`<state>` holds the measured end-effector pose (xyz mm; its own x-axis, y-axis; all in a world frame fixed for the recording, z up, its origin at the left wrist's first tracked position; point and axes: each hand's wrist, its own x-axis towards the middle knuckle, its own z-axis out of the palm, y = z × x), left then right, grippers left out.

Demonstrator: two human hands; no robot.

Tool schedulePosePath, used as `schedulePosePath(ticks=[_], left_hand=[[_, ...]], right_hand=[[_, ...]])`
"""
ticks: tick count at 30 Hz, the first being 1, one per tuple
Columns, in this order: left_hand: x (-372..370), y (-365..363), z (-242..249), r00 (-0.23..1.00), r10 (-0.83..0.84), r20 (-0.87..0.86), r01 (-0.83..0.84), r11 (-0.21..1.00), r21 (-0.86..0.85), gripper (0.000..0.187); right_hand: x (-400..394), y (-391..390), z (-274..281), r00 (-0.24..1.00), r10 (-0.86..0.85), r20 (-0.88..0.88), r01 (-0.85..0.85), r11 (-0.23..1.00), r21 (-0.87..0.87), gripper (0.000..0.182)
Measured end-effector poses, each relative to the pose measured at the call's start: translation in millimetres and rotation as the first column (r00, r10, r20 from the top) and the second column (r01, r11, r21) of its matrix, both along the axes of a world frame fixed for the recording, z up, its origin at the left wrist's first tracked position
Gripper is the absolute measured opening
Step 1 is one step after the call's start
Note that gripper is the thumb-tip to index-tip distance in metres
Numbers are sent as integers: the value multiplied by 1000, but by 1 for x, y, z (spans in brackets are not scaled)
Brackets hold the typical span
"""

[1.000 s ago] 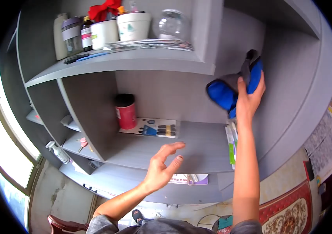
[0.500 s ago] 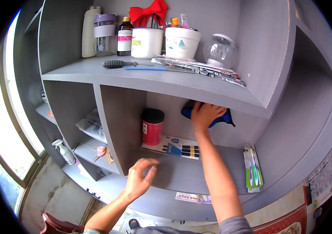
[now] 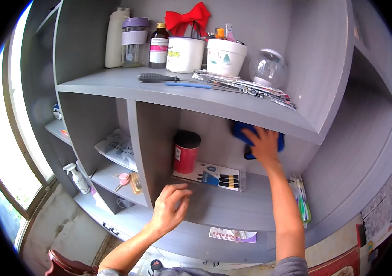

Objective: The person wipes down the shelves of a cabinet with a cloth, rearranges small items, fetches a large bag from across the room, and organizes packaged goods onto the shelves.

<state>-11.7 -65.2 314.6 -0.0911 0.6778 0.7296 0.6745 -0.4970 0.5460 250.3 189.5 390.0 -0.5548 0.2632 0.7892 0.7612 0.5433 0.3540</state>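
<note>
My right hand [image 3: 265,146] presses a blue cloth [image 3: 239,132] with dark edging against the back wall of the middle compartment, just under the upper shelf. Its fingers are spread over the cloth, and part of the cloth is hidden beneath them. Near the compartment's front edge, my left hand [image 3: 172,208] hovers with loosely bent fingers, thumb apart, holding nothing. Behind it stands a red canister [image 3: 186,156] with a black lid. Beside the canister, a flat blister pack [image 3: 218,177] with several black-and-gold tubes lies on the lower shelf [image 3: 232,207].
Above, the upper shelf [image 3: 113,83] bears a hairbrush [image 3: 154,77], bottles, white pots [image 3: 226,56], folded newspapers and a clear globe [image 3: 267,69]. Toothbrushes [image 3: 302,202] in packaging stand at the lower right. Left compartments hold a plastic bag [image 3: 116,149], pink-handled scissors [image 3: 123,180] and a spray bottle [image 3: 77,178].
My right hand has moved right along the back wall with the blue cloth, which is now bunched differently. My left hand stays near the front edge. The view has shifted slightly.
</note>
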Motion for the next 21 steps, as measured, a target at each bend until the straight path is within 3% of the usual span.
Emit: schedulePosePath(ticks=[1,2,4,5,6,8,10,12,14,16,18,19,21], left_hand=[[-2,-2,0,999,50,17,-52,992,117,21],[-4,-6,0,994,99,37,-104,969,223,21],[-11,-16,1,971,235,36,-228,874,428,28],[-15,-21,6,952,301,59,-291,823,488,31],[-18,-25,9,928,363,84,-348,763,544,34],[-29,-25,10,949,286,134,-314,802,508,47],[-32,-19,21,949,203,240,-294,843,451,53],[-35,-8,29,942,64,329,-194,905,378,67],[-49,0,11,869,47,492,-138,979,151,74],[-58,9,-5,792,-9,611,-68,992,103,78],[-57,16,-17,721,-141,678,-30,972,235,77],[-59,14,-18,677,-275,682,76,949,308,76],[-51,-1,4,639,-386,666,225,921,317,76]], right_hand=[[6,-4,0,988,-68,-138,65,998,-28,60],[3,-5,-1,934,59,-352,-81,995,-49,59],[-13,-21,2,648,240,-723,-362,932,-16,58],[-29,-43,4,538,213,-815,-448,892,-62,59],[-48,-68,11,420,218,-881,-617,780,-101,60],[-85,-108,14,173,133,-976,-876,473,-91,64],[-121,-123,18,12,101,-995,-973,230,12,68],[-155,-146,40,-48,-3,-999,-997,61,48,68],[-192,-146,48,10,21,-1000,-998,-67,-11,72],[-236,-145,34,135,173,-976,-987,108,-118,78],[-244,-152,8,187,308,-933,-969,213,-124,81],[-244,-156,-4,234,334,-913,-957,246,-155,80],[-232,-175,-35,264,171,-949,-962,114,-247,77]])
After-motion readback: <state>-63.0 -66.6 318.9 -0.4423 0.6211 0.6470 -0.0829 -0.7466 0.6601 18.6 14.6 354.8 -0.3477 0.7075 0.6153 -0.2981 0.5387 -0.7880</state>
